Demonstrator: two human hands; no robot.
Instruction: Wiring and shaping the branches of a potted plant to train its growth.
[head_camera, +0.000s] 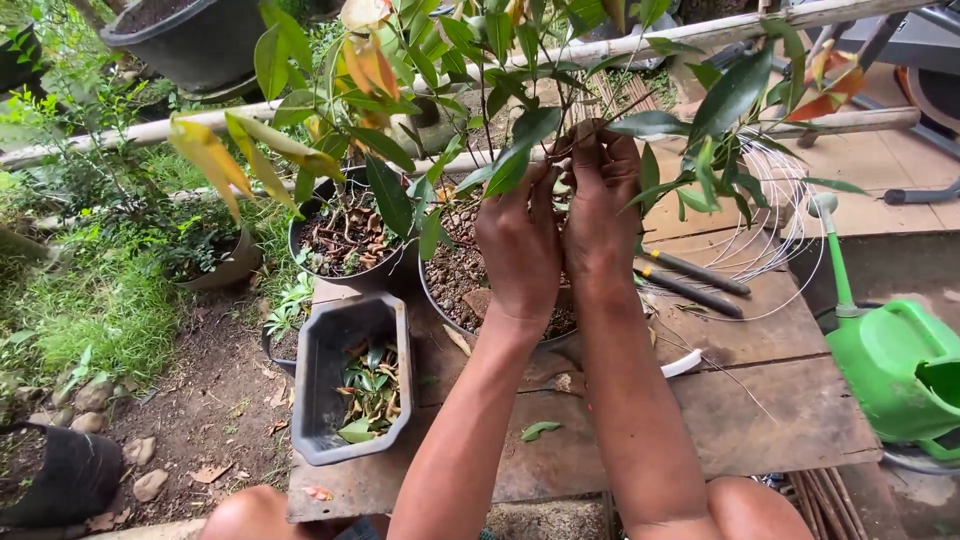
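Wooden table (760, 420): two hands (560, 225) pinch one plant's stem (562, 120) (two pots beside).

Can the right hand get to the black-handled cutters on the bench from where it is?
Probably yes. The right hand is up in the plant's branches, and the black-handled cutters lie just to its right on the wooden bench, uncovered. Only thin wire loops and a few leaves are near them.

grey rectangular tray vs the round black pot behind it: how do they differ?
Shape: the grey tray is rectangular with cut corners; the black pot is round.
Contents: the tray holds loose cut leaves; the pot holds soil, dry leaf litter and a growing plant.
Place: the tray lies nearer the person, the pot farther back.
Shared: both sit left of the hands, untouched.
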